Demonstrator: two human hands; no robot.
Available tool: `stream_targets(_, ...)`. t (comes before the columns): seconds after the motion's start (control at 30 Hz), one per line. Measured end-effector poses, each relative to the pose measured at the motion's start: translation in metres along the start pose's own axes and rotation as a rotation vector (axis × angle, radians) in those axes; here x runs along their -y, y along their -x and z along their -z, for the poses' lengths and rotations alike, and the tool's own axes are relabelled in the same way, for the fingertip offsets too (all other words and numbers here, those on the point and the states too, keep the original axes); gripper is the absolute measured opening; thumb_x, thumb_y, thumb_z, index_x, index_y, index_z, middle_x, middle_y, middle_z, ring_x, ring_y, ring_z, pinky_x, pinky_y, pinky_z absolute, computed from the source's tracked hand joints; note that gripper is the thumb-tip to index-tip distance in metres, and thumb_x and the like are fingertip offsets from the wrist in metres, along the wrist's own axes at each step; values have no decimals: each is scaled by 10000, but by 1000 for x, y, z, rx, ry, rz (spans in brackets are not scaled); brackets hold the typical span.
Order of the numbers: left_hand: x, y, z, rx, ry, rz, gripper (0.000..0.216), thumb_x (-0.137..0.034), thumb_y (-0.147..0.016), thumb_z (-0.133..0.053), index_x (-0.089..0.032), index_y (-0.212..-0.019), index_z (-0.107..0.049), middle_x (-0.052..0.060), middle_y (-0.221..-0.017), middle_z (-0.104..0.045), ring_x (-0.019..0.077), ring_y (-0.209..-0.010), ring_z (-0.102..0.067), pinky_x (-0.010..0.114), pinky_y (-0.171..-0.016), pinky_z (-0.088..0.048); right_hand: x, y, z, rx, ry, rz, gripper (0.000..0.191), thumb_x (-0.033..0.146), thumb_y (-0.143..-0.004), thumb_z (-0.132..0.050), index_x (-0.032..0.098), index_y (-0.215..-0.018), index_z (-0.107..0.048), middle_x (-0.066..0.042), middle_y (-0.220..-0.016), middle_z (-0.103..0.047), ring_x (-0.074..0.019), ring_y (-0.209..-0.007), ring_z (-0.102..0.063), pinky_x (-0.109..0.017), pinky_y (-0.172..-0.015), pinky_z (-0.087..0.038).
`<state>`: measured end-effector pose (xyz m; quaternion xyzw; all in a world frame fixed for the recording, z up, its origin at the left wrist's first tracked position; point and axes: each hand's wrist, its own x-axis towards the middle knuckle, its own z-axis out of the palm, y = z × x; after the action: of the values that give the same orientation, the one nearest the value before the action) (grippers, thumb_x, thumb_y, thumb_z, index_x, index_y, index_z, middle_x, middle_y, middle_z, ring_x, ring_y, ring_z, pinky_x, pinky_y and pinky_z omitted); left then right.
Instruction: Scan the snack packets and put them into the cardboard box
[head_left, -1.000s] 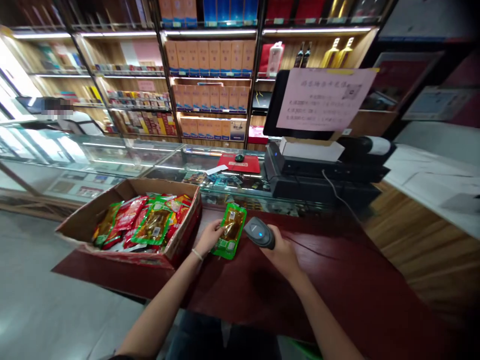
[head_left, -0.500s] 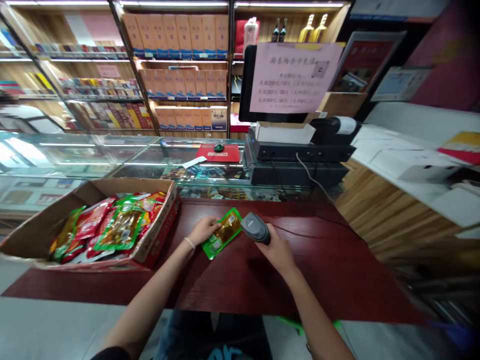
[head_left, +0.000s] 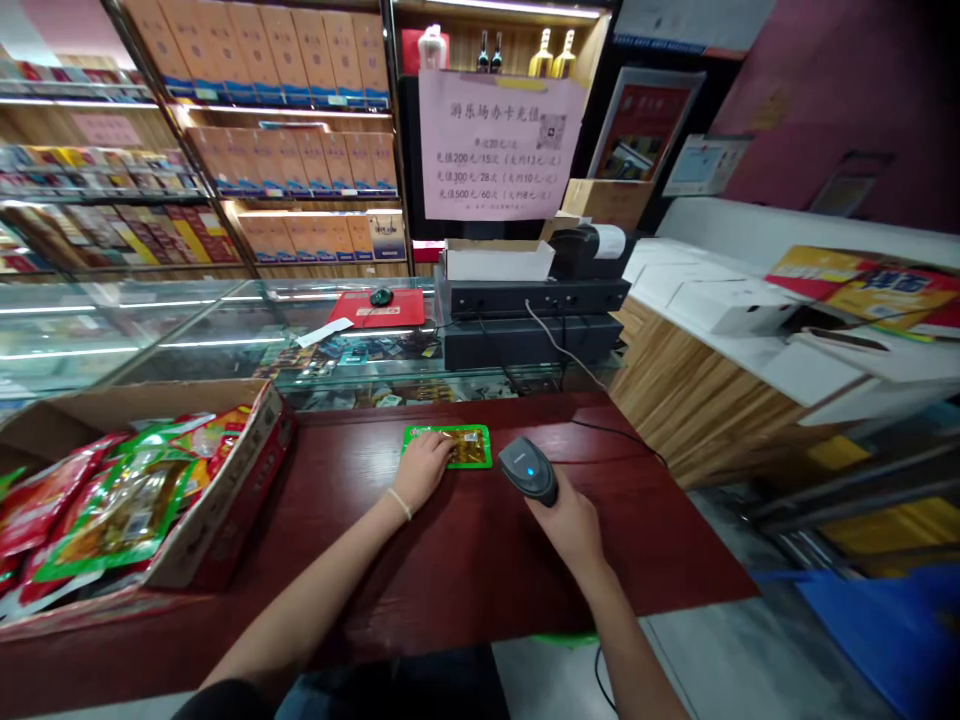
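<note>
A green snack packet [head_left: 465, 445] lies flat on the dark red counter [head_left: 480, 560]. My left hand [head_left: 421, 468] rests on the packet's left end, fingers curled over it. My right hand [head_left: 564, 518] grips a grey barcode scanner [head_left: 529, 468] with a blue light, just right of the packet, head pointing towards it. The scanner's cable [head_left: 622, 435] trails off to the right.
A cardboard box [head_left: 225, 480] of red and green snack packets [head_left: 112, 500] sits at the left. Behind the counter is a glass display case [head_left: 225, 330], a register with monitor and pink notice [head_left: 499, 150], a receipt printer [head_left: 592, 248], and stocked shelves [head_left: 285, 160]. White counter [head_left: 750, 320] stands at right.
The packet went from tilted up in my left hand to lying flat on the counter. My view swung right, so the box slid to the left edge. The scanner stays beside the packet.
</note>
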<state>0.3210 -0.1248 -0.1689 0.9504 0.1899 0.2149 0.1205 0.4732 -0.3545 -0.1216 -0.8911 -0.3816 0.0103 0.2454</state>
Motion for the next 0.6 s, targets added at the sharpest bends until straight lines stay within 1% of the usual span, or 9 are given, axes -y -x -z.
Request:
stream_targets(0.07, -3, 18, -5, 4, -14, -16, 386, -189, -929, -419, -233, -1292, -540, 99, -1295, -579, 243, -1212, -504, 435, -1030, -398, -3, -3, -2, 9, 5, 1, 344, 401, -795, -586, 232, -1095, -569, -40, -748, -718, -232, -669, -682, -257, -546, -355)
stream_targets(0.1, -3, 21, -8, 13, -17, -21, 415, -181, -930, -409, -236, -1330, -506, 97, -1345, -546, 244, -1260, -471, 445, -1058, -376, -3, -4, -3, 14, 10, 2, 338, 407, -801, -580, 232, -1090, -567, -40, -742, -717, -232, -656, -680, -258, -540, -347)
stream_targets(0.17, -1, 16, -15, 49, -19, -22, 446, -191, -932, -399, -221, -1374, -458, 97, -1414, -488, 250, -1331, -407, 460, -1097, -336, -2, -7, -6, 23, 20, 6, 330, 421, -811, -571, 236, -1084, -563, -39, -733, -715, -234, -637, -676, -259, -529, -334)
stream_targets(0.27, 2, -17, -27, 101, -7, 6, 456, -223, -928, -415, -166, -1378, -452, 129, -1448, -443, 274, -1369, -356, 476, -1111, -312, 1, -9, -9, 36, 13, 13, 321, 430, -814, -571, 248, -1078, -557, -34, -745, -718, -235, -643, -678, -256, -525, -330)
stream_targets(0.33, 1, -42, -34, 121, 8, 28, 466, -216, -916, -432, -139, -1375, -452, 159, -1464, -411, 282, -1384, -330, 487, -1118, -295, 2, -8, -11, 35, 11, 18, 323, 429, -814, -572, 247, -1080, -555, -35, -751, -720, -233, -646, -679, -254, -521, -328)
stream_targets(0.4, 0, -60, -38, 133, 27, 40, 470, -204, -903, -451, -129, -1368, -459, 175, -1468, -397, 287, -1392, -313, 504, -1120, -284, 4, -5, -12, 13, 28, 30, 333, 424, -813, -571, 236, -1088, -559, -41, -739, -718, -230, -630, -675, -257, -518, -325)
stream_targets(0.43, -1, -64, -37, 127, 40, 42, 467, -196, -897, -458, -132, -1360, -469, 175, -1465, -402, 288, -1392, -314, 511, -1118, -284, 4, -4, -13, -3, 41, 38, 340, 422, -814, -568, 230, -1094, -563, -44, -728, -715, -228, -616, -670, -260, -516, -324)
stream_targets(0.5, -2, -62, -30, 80, 78, 44, 439, -175, -886, -467, -144, -1321, -513, 164, -1431, -452, 280, -1370, -353, 504, -1112, -304, 6, -2, -13, -31, 66, 52, 352, 426, -817, -559, 222, -1103, -578, -48, -698, -708, -224, -576, -656, -265, -510, -321)
stream_targets(0.6, 2, -39, -1, -30, 171, 77, 368, -149, -879, -466, -168, -1222, -597, 137, -1305, -573, 241, -1249, -496, 428, -1069, -390, 13, -3, -16, -14, 77, 74, 389, 461, -813, -550, 226, -1119, -595, -57, -684, -709, -228, -544, -641, -274, -496, -325)
